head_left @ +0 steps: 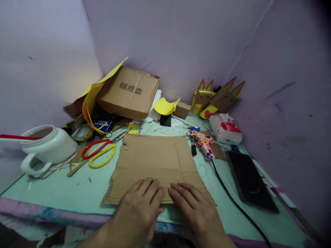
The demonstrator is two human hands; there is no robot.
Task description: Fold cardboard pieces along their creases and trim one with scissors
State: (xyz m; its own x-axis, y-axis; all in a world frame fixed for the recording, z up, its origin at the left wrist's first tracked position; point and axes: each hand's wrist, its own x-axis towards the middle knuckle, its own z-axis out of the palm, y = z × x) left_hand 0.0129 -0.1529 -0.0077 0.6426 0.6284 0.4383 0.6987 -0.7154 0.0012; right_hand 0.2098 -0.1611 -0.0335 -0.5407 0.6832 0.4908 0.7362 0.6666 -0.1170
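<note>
Matt brown cardboard sheet (pixel 155 165), glossy white plastic jug (pixel 49 144), glossy black phone (pixel 249 181)

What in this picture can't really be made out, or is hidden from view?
All in the head view:
- The near edge of the cardboard sheet is covered by the left hand and right hand.
- The contents of the white jug are too dim to name.
- The phone has a dark screen that shows nothing.
- The print on the tissue pack is too small to read.
- The black cable runs off the bottom edge.

Cardboard box (pixel 128 93) at back: printed "锡纸盘". Other labels unreadable.
</note>
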